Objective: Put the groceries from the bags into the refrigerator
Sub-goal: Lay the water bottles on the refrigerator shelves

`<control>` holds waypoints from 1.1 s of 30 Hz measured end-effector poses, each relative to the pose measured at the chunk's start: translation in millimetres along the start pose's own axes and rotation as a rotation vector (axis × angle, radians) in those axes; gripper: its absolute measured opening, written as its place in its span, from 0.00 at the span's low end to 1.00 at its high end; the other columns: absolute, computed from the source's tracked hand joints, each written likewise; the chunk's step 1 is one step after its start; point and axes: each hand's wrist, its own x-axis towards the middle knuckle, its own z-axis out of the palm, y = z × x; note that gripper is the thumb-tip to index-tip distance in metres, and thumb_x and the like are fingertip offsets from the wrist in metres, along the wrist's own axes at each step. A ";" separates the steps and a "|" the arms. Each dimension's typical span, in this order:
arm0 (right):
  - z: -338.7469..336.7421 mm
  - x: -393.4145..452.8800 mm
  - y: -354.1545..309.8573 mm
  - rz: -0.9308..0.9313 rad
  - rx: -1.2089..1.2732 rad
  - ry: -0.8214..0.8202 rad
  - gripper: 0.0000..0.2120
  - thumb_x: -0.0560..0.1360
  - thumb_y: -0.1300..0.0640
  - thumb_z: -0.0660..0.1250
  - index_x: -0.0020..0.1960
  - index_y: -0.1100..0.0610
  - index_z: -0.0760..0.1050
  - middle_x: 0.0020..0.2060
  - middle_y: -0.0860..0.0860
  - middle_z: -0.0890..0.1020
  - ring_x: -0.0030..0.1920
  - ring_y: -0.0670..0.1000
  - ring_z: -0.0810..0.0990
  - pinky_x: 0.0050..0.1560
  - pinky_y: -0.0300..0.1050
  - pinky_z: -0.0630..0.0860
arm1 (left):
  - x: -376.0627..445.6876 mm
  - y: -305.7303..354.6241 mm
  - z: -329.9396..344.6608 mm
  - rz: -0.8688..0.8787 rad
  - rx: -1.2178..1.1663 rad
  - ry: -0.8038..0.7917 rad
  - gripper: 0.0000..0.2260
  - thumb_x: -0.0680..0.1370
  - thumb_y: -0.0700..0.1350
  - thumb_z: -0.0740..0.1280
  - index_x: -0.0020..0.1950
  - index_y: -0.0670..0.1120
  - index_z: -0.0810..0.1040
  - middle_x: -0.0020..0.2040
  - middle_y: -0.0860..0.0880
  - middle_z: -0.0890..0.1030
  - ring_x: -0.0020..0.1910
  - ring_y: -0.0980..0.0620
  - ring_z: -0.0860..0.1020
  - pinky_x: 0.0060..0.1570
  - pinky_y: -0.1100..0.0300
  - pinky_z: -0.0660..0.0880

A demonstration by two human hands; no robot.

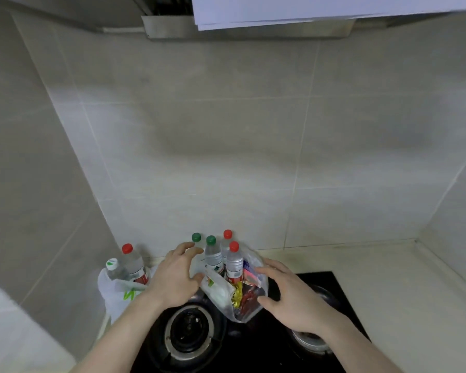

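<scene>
The clear bag (249, 300) of upright bottles (233, 261) is standing on the stove (253, 345) between both hands: left hand (176, 275) spread open at its left side, right hand (291, 294) open at its right, equally near.

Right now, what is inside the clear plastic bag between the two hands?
The clear plastic bag holds upright bottles, two with red caps and two with green caps, plus gold and red packets. Its folds hide whatever lies deeper.

1 head-worn camera looks forward and down, close over the stove (189, 329), facing the tiled wall (226, 146).
</scene>
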 end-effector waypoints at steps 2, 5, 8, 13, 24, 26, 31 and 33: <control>4.6 5.8 -3.2 0.008 0.007 0.006 0.28 0.80 0.46 0.68 0.77 0.38 0.64 0.80 0.36 0.56 0.77 0.41 0.62 0.75 0.37 0.59 | 13.8 -5.5 1.4 -0.004 -0.002 -0.024 0.27 0.77 0.52 0.69 0.76 0.53 0.69 0.78 0.53 0.64 0.75 0.48 0.67 0.74 0.55 0.64; 6.9 16.5 -7.8 0.023 0.008 -0.003 0.28 0.80 0.48 0.68 0.78 0.40 0.63 0.80 0.38 0.57 0.78 0.42 0.63 0.75 0.38 0.59 | 36.3 -12.3 5.8 -0.005 -0.002 -0.084 0.28 0.77 0.52 0.69 0.77 0.52 0.68 0.78 0.51 0.64 0.74 0.47 0.67 0.74 0.54 0.65; 7.0 30.8 -7.3 0.036 -0.002 -0.013 0.28 0.80 0.49 0.68 0.78 0.42 0.64 0.80 0.39 0.58 0.78 0.44 0.63 0.76 0.40 0.60 | 56.6 -13.7 9.5 -0.020 -0.007 -0.121 0.28 0.77 0.51 0.69 0.77 0.51 0.68 0.78 0.51 0.63 0.74 0.47 0.69 0.73 0.55 0.66; 13.8 73.3 4.2 0.068 -0.063 -0.036 0.27 0.79 0.47 0.67 0.77 0.41 0.65 0.75 0.40 0.66 0.77 0.46 0.64 0.75 0.44 0.63 | 88.1 -14.6 20.5 -0.054 -0.028 -0.185 0.29 0.75 0.46 0.68 0.77 0.50 0.67 0.75 0.50 0.65 0.70 0.47 0.73 0.70 0.57 0.69; 47.5 168.3 17.4 0.156 -0.155 -0.093 0.37 0.76 0.57 0.68 0.81 0.48 0.58 0.80 0.51 0.60 0.77 0.59 0.66 0.74 0.54 0.68 | 146.9 -21.9 58.8 -0.079 0.045 -0.264 0.30 0.76 0.42 0.66 0.78 0.46 0.62 0.77 0.49 0.60 0.70 0.46 0.71 0.67 0.54 0.72; 51.9 179.2 15.8 0.168 -0.188 -0.107 0.36 0.77 0.57 0.68 0.82 0.51 0.58 0.80 0.52 0.60 0.76 0.59 0.67 0.74 0.55 0.69 | 154.0 -23.7 62.0 -0.082 0.071 -0.269 0.32 0.77 0.42 0.65 0.80 0.47 0.59 0.80 0.50 0.57 0.73 0.45 0.69 0.69 0.53 0.71; 62.8 196.4 16.5 0.195 -0.229 -0.132 0.35 0.78 0.59 0.67 0.82 0.53 0.59 0.77 0.52 0.63 0.74 0.59 0.70 0.72 0.53 0.71 | 167.7 -30.0 67.2 -0.073 0.140 -0.294 0.33 0.78 0.42 0.64 0.82 0.49 0.57 0.81 0.50 0.58 0.76 0.45 0.65 0.73 0.53 0.67; 67.4 200.4 20.6 0.206 -0.244 -0.137 0.36 0.76 0.61 0.67 0.82 0.51 0.59 0.75 0.50 0.65 0.71 0.58 0.73 0.69 0.53 0.74 | 172.4 -31.7 69.0 -0.074 0.169 -0.310 0.33 0.78 0.41 0.63 0.82 0.49 0.57 0.80 0.50 0.61 0.76 0.45 0.66 0.72 0.53 0.68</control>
